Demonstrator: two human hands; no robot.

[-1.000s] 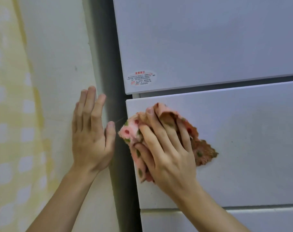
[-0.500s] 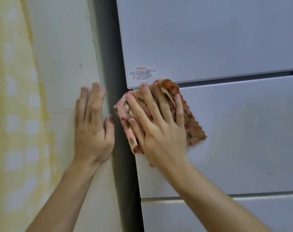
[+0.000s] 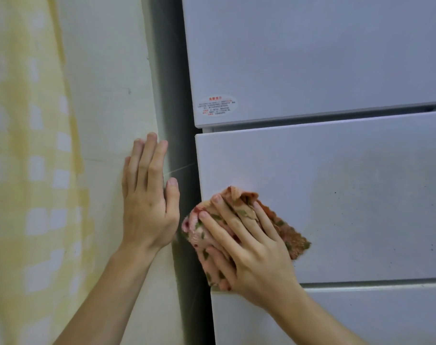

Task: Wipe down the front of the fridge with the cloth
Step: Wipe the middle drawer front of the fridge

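Cloth (image 3: 294, 239), crumpled fuzzy floral, pressed on smooth fridge (image 3: 348, 190) by right hand (image 3: 255, 253), grip flat; left hand (image 3: 147, 207) released on wall (image 3: 107, 95).

Pink-orange flowered cloth (image 3: 290, 235); white fridge (image 3: 336, 58)

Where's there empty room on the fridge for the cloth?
Middle panel: bare right of the cloth, up to the top door. Top door: bare above and right of the sticker. Crowded at the left edge, where the right hand presses the cloth and the left hand rests on the wall by the dark gap.
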